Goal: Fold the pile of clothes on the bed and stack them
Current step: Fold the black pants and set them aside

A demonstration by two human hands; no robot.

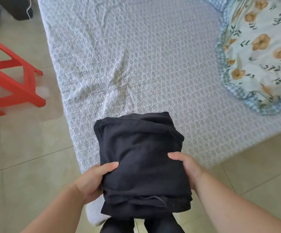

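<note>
A stack of folded black clothes (pixel 141 158) is held over the near corner of the bed (pixel 136 64), which has a light blue patterned sheet. My left hand (pixel 92 179) grips the stack's left side, thumb on top and fingers underneath. On the right side my right hand (pixel 186 167) holds it the same way, thumb lying across the top layer. The stack's near end hangs past the bed corner, above my dark trouser legs. The underside of the stack is hidden.
A floral quilt with a blue checked border (pixel 260 52) lies bunched at the right of the bed. A red plastic stool (pixel 10 76) stands on the tiled floor at the left. A dark object with a white cord (pixel 18 9) sits at the top left.
</note>
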